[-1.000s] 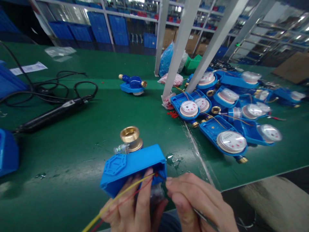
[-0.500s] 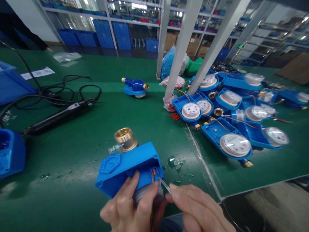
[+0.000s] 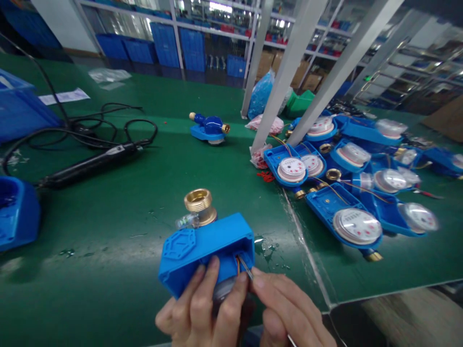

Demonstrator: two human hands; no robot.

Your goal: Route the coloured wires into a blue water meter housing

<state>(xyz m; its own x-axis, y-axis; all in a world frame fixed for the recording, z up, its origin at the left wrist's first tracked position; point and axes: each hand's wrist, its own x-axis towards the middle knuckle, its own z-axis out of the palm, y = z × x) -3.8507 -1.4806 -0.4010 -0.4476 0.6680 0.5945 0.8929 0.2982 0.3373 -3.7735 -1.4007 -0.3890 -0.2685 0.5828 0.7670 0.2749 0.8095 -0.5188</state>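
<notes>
My left hand is wrapped round the underside of a blue water meter with a brass threaded fitting on top. The meter is lifted just above the green table at the near edge. My right hand pinches a thin metal tool. Its tip pokes into an opening at the meter's right end, where thin orange and red wires show. The two hands touch each other below the meter.
Several open blue meters with white dials lie in a heap at the right. One closed meter lies farther back. A black power tool with coiled cable lies at the left, a blue housing at the left edge. Grey posts rise mid-table. Water drops spot the mat.
The long yellow and red wires that trailed down over my left hand are now tucked into the meter's end. My right hand has brought the tool tip into the opening.
</notes>
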